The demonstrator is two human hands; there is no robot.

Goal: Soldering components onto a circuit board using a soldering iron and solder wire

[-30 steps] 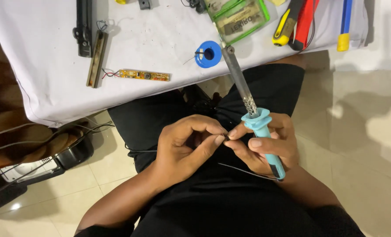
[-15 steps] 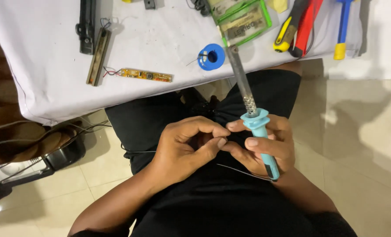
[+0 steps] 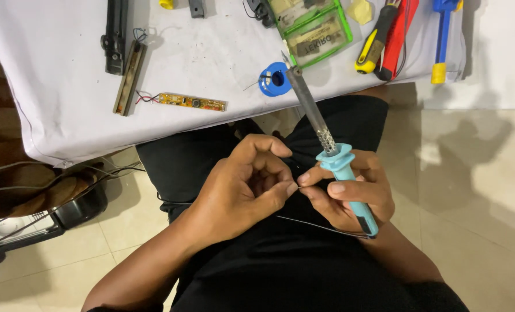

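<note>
Head view shows a thin wire (image 3: 321, 226) pinched over the lap between left hand (image 3: 243, 185) and right hand (image 3: 350, 193), the right also clasping a blue soldering iron (image 3: 341, 164); I'd keep its tip toward the table (image 3: 61, 104).

Right hand (image 3: 350, 193) grips soldering iron (image 3: 332, 153); left hand (image 3: 246, 185) pinches wire (image 3: 321, 226).

Thin wire (image 3: 297, 189) hidden between fingertips
</note>
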